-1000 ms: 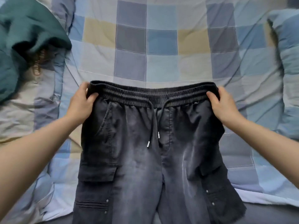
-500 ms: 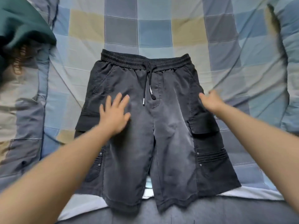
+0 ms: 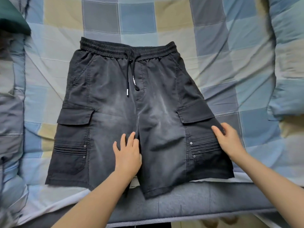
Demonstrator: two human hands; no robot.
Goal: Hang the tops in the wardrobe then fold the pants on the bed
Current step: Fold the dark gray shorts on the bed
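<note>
While both hands, left hand (image 3: 127, 155) and right hand (image 3: 230, 140), lie spread flat on them, the soft, limp shorts (image 3: 131, 112) look best pinched at the outer seams.

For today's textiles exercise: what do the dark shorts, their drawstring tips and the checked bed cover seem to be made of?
Shorts: probably washed cotton twill or denim-like cloth, matte charcoal with faded pale patches.
Drawstring tips: pale and hard-looking, perhaps metal or plastic; too small to tell.
Checked cover: soft quilted fabric, likely cotton, with stitched squares and creases.
</note>
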